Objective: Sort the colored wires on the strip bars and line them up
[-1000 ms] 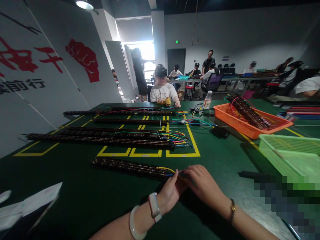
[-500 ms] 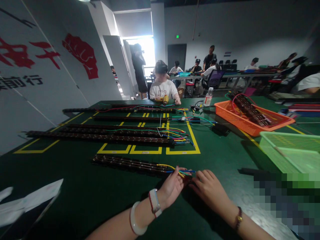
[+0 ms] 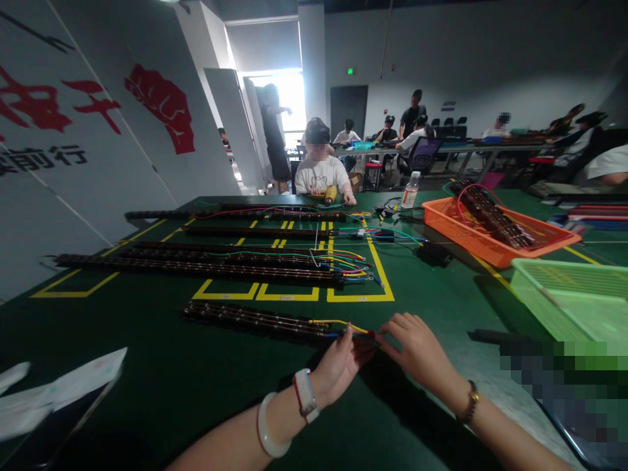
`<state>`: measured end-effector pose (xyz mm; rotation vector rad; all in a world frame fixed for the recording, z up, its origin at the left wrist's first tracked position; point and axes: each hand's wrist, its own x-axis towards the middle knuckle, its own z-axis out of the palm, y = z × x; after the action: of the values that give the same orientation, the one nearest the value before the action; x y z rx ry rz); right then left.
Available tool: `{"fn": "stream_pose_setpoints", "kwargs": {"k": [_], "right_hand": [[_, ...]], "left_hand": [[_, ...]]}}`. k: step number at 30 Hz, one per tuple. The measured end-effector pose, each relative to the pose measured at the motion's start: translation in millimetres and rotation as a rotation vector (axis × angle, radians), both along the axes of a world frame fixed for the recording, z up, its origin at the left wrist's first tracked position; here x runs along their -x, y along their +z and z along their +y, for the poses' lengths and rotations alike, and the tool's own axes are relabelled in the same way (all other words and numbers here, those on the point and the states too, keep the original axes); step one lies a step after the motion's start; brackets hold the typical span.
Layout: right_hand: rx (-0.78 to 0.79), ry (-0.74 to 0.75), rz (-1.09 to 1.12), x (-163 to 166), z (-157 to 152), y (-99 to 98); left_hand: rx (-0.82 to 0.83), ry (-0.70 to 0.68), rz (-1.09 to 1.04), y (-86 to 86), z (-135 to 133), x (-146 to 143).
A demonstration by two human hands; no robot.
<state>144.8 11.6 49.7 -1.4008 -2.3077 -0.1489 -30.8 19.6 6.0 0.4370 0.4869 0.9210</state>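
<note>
A long dark strip (image 3: 255, 320) lies across the green table (image 3: 196, 386) just in front of me. Coloured wires (image 3: 350, 327), yellow, blue and red, come out of its right end. My left hand (image 3: 341, 363), with a watch and a pale bangle on the wrist, pinches these wires beside the strip's end. My right hand (image 3: 417, 350) has its fingers closed on the same wire bundle a little further right. Both hands rest low on the table.
Several more dark strips (image 3: 206, 265) with coloured wires lie on yellow floor-tape marks further back. An orange basket (image 3: 471, 239) holding strips and a green basket (image 3: 564, 294) stand at the right. White papers (image 3: 63, 389) lie at the left. A person (image 3: 321, 173) sits across the table; others work behind.
Both hands have shifted slightly away from me along the wires. The wire ends now show more plainly between the two hands. The view has tilted up a little.
</note>
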Motion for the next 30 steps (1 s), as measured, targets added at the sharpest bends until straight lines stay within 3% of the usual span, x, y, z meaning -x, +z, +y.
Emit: {"fn": "stream_pose_setpoints", "kwargs": {"k": [5, 15, 22, 30], "right_hand": [[0.004, -0.020, 0.009, -7.5, 26.8, -0.9], [0.024, -0.029, -0.051, -5.7, 56.4, -23.5], [0.054, 0.002, -0.071, -5.9, 60.4, -42.4], [0.035, 0.045, 0.105, -10.5, 46.4, -38.2]], "left_hand": [[0.025, 0.025, 0.075, -3.8, -0.2, 0.7], [0.059, 0.020, 0.128, -4.1, 2.0, 0.8], [0.059, 0.006, 0.122, -1.6, 1.9, 1.5], [0.057, -0.002, 0.113, -2.8, 2.4, 1.9]]}}
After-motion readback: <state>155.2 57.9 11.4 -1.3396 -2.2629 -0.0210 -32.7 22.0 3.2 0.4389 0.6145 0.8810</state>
